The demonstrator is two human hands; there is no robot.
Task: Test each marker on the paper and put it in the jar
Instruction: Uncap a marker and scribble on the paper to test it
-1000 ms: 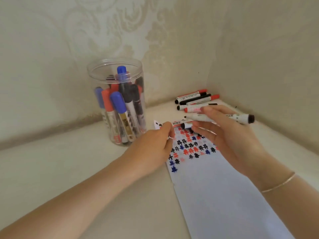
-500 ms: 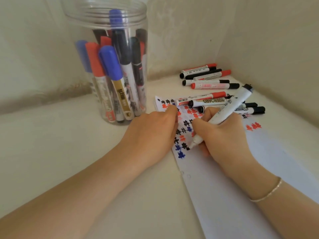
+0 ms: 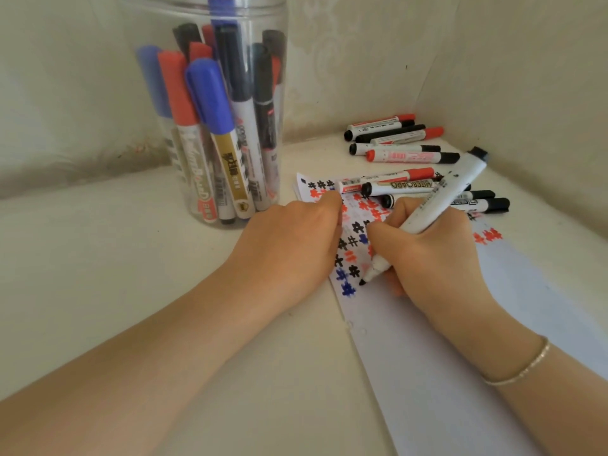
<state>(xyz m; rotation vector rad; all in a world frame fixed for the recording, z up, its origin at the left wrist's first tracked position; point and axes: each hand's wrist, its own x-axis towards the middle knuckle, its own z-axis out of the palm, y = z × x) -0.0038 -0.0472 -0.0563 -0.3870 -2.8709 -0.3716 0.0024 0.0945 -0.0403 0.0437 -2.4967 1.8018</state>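
1. Since the earlier frames the right hand (image 3: 434, 255) has turned the marker (image 3: 437, 205) from lying flat above the sheet to a writing slant, and its black tip now meets the paper (image 3: 427, 357) just beside the lowest blue mark; the view has also come in closer, cutting off the jar's top.
2. Right hand: fingers and thumb curled round the white barrel in a pen grip, the black cap stuck on the barrel's upper end.
3. Left hand (image 3: 292, 238): fingers curled under, knuckles resting on the paper's left edge; whether it pinches anything I cannot tell.
4. One clear jar (image 3: 158, 149) stands left of the paper, well apart from the held marker. About ten markers stand inside: blue, red and black caps; those at the back overlap and cannot be counted surely.
5. Loose markers (image 3: 394, 139) lie in two groups: five or six by the wall corner, and four or so across the paper's far end, partly hidden behind the right hand.
6. One thin bracelet (image 3: 523, 366) sits on the right wrist.
7. Hash marks in black, red and blue cover the paper's far part; several are hidden under both hands.
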